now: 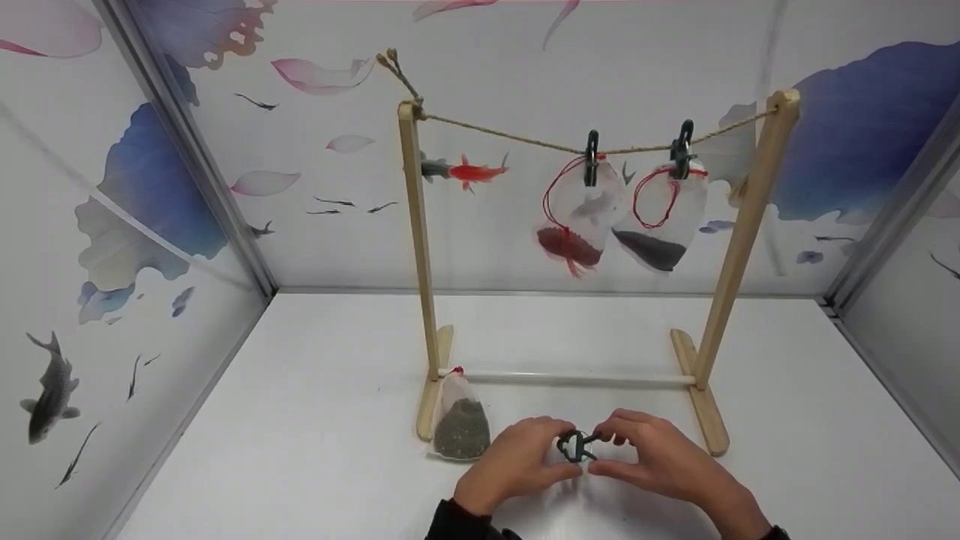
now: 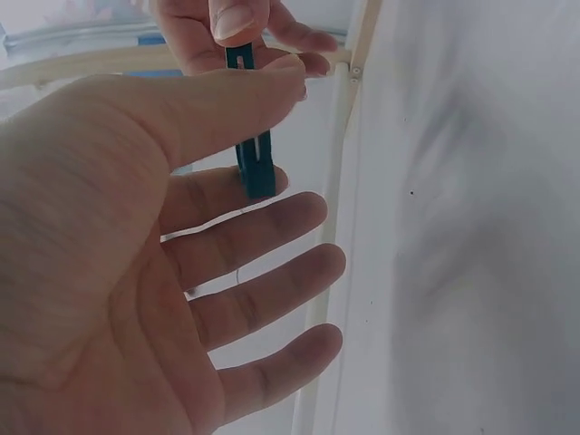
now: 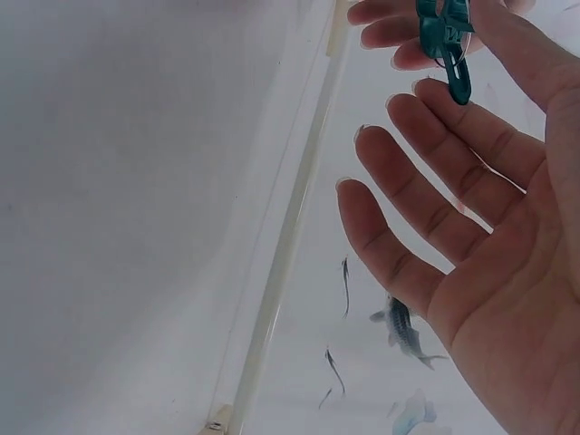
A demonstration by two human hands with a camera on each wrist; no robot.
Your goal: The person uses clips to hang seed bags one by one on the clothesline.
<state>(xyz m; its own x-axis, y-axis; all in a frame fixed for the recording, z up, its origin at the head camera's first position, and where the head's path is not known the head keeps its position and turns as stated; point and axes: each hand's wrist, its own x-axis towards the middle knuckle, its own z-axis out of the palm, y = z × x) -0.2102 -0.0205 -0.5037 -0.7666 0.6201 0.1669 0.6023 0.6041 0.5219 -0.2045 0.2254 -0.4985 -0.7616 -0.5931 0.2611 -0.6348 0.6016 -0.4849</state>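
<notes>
A dark green clothespin is held between both hands, low over the white tabletop. My left hand has its thumb and index finger at one side of the clothespin; in the left wrist view its other fingers extend apart. From the other side, my right hand pinches at the clothespin's handle ends with thumb and index finger. The right wrist view shows the same clothespin at the top, with that hand's remaining fingers spread below it.
Behind the hands stands a wooden frame with a rope. Two clothespins hold a reddish-filled pouch and a dark-filled pouch on it. A pouch of grey-green grains stands beside the left foot. A white rod joins the posts.
</notes>
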